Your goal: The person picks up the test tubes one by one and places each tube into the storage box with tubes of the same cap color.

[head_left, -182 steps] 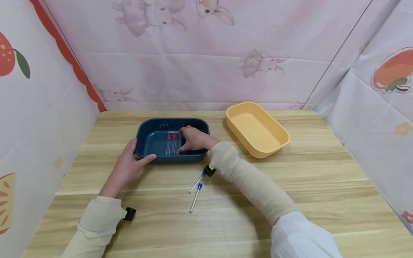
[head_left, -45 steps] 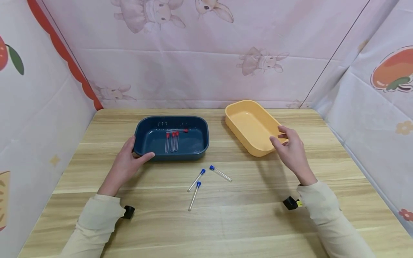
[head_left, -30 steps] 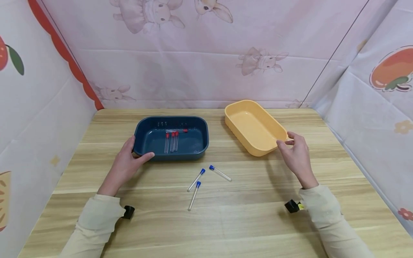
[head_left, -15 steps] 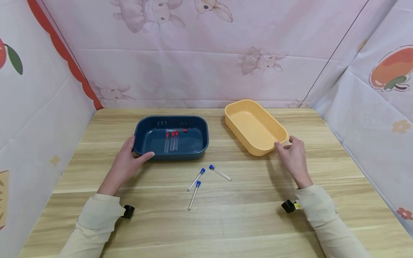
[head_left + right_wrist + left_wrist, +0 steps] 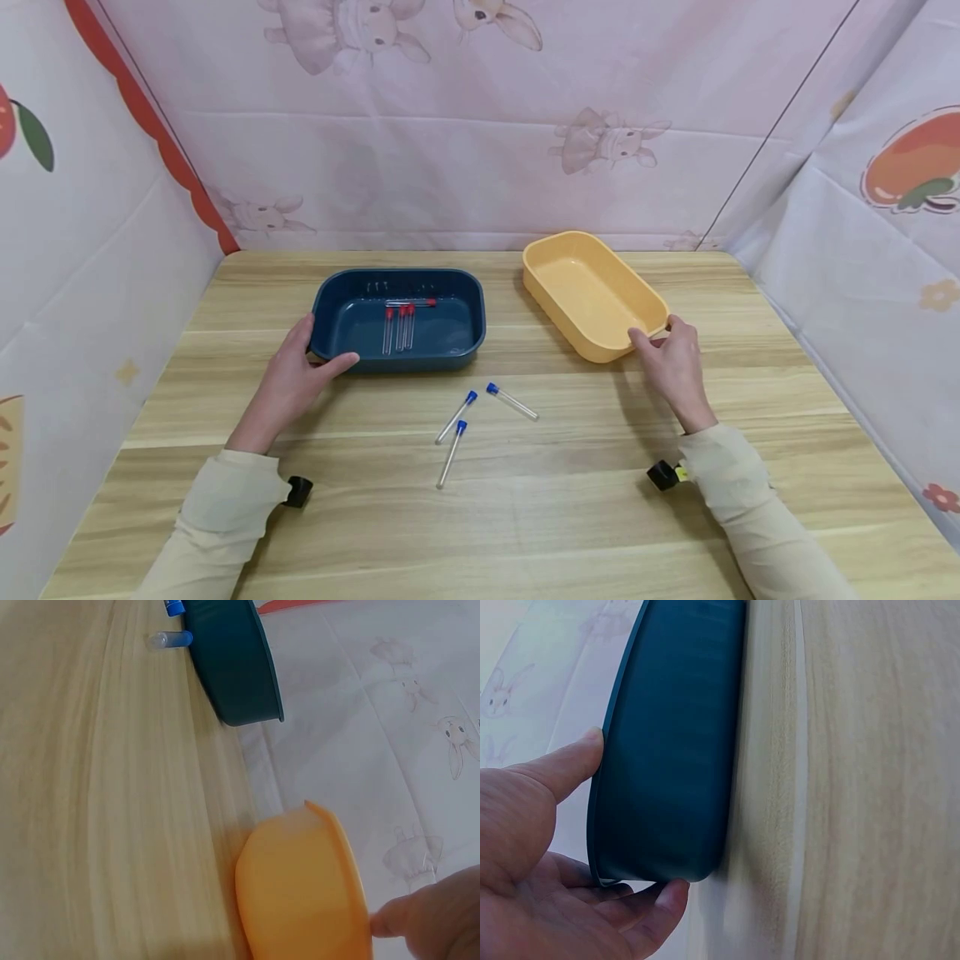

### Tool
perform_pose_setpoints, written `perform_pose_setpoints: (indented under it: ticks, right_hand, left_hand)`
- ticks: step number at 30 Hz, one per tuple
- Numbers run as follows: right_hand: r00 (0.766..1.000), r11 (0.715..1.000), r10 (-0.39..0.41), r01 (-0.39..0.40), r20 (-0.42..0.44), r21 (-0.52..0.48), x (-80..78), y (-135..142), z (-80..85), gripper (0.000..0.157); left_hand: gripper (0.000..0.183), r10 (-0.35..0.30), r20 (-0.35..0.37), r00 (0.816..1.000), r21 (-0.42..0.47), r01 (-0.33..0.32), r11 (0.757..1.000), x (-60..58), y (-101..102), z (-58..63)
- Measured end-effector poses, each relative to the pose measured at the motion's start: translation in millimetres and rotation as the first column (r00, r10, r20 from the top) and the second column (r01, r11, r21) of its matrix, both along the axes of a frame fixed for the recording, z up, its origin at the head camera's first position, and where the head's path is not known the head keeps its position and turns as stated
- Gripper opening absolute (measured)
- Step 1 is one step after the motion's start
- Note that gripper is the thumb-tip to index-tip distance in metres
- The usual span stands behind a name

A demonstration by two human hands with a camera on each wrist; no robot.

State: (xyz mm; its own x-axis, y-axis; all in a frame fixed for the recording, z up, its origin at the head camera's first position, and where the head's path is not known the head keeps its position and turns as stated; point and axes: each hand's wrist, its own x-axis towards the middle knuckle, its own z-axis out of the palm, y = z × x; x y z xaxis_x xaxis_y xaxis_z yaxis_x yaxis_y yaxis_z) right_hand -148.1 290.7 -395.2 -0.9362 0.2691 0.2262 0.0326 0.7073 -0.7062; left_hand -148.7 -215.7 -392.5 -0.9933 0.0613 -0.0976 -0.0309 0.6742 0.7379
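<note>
My left hand (image 5: 288, 383) holds the left end of a dark blue plastic tray (image 5: 450, 337). In the left wrist view the thumb lies against the tray's rim and the other fingers curl round its end. Several test tubes with red caps (image 5: 410, 329) lie inside, one of them crosswise (image 5: 408, 303) by the back wall. To the right, my right hand (image 5: 675, 367) grips the near right corner of a yellow tray (image 5: 585, 292), which has nothing in it. Its thumb meets the rim in the right wrist view; the other fingers are hidden there.
Three blue-capped test tubes lie loose on the wooden table (image 5: 570, 517) in front of the trays: one to the right (image 5: 513, 403), one at the middle (image 5: 456, 417) and one nearer (image 5: 450, 454). A printed cloth (image 5: 450, 167) hangs behind the table.
My right hand has left the blue tray, where a red-capped tube was at its fingers, and has come to the yellow tray's corner. My left hand has stayed put.
</note>
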Motion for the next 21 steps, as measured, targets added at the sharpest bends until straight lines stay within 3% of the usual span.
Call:
perform_pose_setpoints:
  ticks: [21]
  right_hand:
    - [0.996, 0.999, 0.022, -0.018, 0.092, -0.041, 3.0, 8.7, 3.7, 0.051]
  left_hand:
    - [0.104, 0.022, 0.019, 1.0, -0.013, -0.022, 1.0, -3.1, 2.6, -0.7]
